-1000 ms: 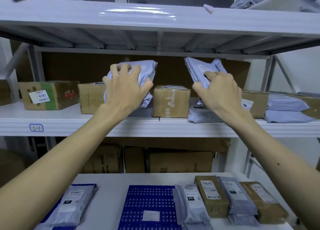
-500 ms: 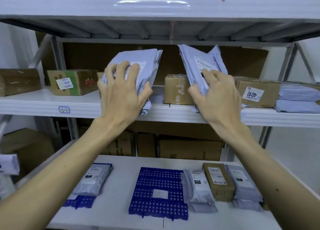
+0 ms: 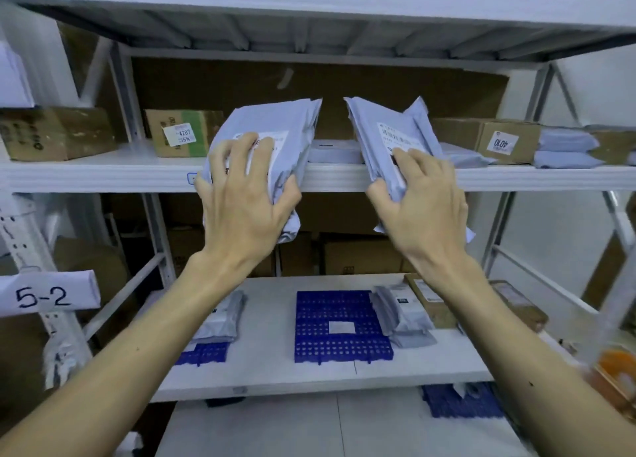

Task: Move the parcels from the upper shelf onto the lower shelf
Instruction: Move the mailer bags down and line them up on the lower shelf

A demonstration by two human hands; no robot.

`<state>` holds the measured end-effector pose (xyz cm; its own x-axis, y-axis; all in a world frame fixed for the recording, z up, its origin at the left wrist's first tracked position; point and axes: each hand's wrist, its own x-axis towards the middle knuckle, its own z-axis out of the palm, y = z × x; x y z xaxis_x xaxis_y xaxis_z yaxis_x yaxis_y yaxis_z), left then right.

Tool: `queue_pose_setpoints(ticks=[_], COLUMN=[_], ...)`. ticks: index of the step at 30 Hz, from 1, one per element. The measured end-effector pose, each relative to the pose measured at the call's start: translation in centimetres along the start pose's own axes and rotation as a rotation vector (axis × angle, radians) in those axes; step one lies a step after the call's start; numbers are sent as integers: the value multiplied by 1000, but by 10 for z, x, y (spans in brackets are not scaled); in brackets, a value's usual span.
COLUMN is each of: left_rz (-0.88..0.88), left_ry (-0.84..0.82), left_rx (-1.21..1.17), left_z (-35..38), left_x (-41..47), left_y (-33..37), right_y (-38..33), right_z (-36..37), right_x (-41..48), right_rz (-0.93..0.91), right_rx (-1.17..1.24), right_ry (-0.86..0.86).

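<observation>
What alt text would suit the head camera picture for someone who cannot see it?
A left hand holds one grey bag and a right hand a second bag, both in front of the edge of the upper shelf. Boxes sit on that shelf; the lower shelf holds a blue mat and several parcels.

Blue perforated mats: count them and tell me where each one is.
3. One mat lies mid lower shelf; a second mat pokes out under the grey parcel at its left; a third mat sits on the level below, at right. More may hide under parcels.
</observation>
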<state>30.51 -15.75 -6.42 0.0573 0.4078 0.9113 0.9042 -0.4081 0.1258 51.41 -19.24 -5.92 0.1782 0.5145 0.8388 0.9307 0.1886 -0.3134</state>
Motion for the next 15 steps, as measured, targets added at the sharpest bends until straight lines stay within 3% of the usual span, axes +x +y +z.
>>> queue_pose_setpoints(ticks=[15], left_rz=[-68], left_ry=[-102], left_rx=[-59], left_z=[-73], left_x=[-101], left_y=[-39], right_y=[-86], right_z=[-19], right_x=[-118], right_rz=[15], right_rx=[-9], right_ry=[-95])
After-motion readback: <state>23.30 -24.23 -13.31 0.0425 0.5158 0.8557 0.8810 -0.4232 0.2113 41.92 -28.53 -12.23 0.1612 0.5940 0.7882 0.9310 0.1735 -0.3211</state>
